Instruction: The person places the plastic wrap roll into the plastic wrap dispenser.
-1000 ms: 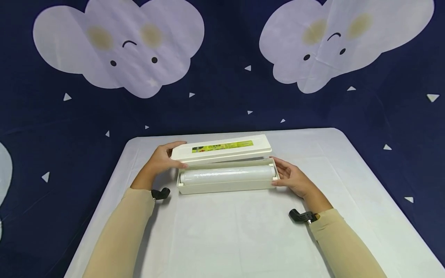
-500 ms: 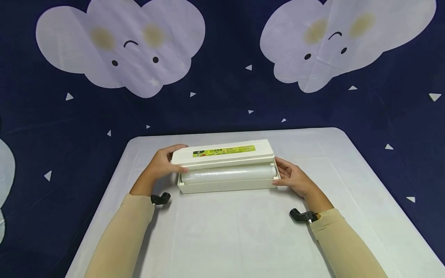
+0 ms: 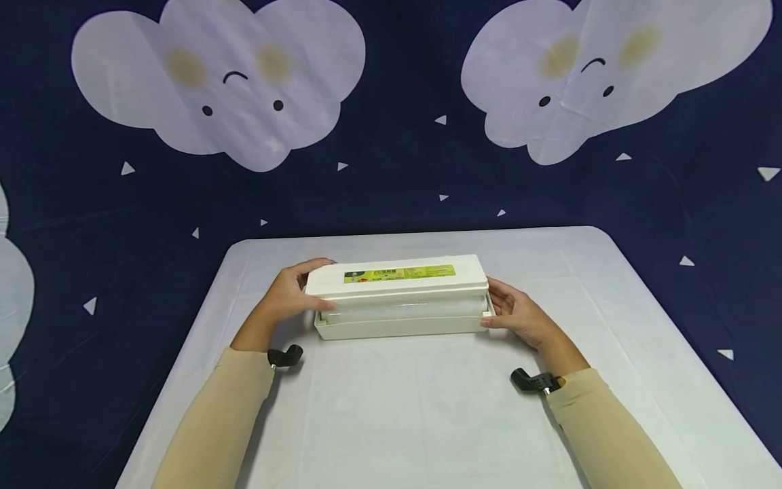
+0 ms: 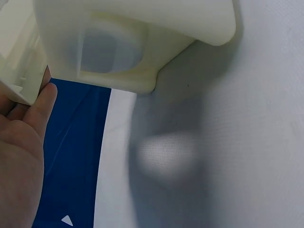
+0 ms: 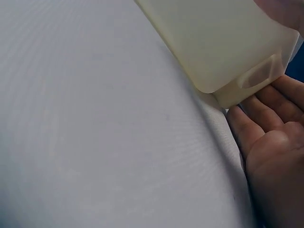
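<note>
A long white box [image 3: 397, 330] lies on the table with a roll of cling film [image 3: 406, 310] inside it. Above its rear half is the white lid [image 3: 421, 288], which carries a yellow-green label [image 3: 400, 274]; the front of the roll still shows below the lid's edge. My left hand [image 3: 286, 293] grips the lid's left end, thumb in front and fingers behind. At the box's right end, my right hand [image 3: 519, 316] holds it between thumb and fingers. In the left wrist view, the box's end wall [image 4: 137, 78] has a rounded opening. The right wrist view shows fingers [image 5: 266, 111] against the box's end.
A white cloth covers the table [image 3: 415, 407]. Behind it hangs a dark blue backdrop [image 3: 391, 197] with clouds and small triangles. Each wrist wears a black camera mount, the left mount [image 3: 285, 356] and the right mount [image 3: 533, 380].
The lid has come down and towards me over the box, covering more of the roll. My left hand has moved with it, while the right hand keeps its hold.
</note>
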Action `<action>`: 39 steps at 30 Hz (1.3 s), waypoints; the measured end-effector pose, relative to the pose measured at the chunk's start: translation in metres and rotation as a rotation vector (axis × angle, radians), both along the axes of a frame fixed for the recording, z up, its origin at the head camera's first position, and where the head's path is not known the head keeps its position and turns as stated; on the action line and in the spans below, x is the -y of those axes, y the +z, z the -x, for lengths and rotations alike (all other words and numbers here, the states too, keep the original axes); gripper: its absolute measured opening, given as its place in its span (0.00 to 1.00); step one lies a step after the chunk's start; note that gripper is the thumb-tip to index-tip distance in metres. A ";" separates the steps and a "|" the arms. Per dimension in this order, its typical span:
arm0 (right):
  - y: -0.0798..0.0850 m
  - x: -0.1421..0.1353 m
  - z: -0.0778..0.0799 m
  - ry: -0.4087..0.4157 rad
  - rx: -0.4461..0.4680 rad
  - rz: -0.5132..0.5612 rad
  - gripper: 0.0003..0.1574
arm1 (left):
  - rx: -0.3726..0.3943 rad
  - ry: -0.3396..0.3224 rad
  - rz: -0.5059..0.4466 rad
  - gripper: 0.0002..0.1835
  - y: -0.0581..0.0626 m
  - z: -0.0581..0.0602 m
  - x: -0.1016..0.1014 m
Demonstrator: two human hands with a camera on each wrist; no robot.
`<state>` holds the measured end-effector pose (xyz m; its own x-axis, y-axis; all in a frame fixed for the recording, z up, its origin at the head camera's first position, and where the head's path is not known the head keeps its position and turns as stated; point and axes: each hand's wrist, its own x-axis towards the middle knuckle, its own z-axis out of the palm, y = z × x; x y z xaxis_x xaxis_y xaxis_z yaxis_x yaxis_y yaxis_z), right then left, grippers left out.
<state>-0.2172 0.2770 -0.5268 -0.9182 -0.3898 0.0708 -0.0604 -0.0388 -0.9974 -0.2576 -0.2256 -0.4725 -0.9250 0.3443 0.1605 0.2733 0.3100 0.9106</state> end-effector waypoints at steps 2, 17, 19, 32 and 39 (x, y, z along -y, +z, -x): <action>0.002 -0.001 0.000 0.008 -0.029 -0.029 0.70 | 0.004 -0.003 -0.001 0.49 0.000 -0.001 -0.001; 0.032 0.011 0.005 -0.075 -0.315 -0.149 0.66 | 0.007 -0.005 -0.014 0.48 0.001 -0.010 -0.005; 0.033 0.013 0.005 -0.081 -0.313 -0.176 0.66 | 0.006 -0.002 -0.015 0.48 0.000 -0.011 -0.005; 0.031 0.016 0.009 -0.084 -0.389 -0.166 0.63 | -0.013 -0.047 -0.057 0.46 -0.005 -0.012 -0.006; 0.034 0.017 0.007 -0.094 -0.368 -0.196 0.59 | -0.007 -0.059 -0.071 0.46 -0.005 -0.013 -0.008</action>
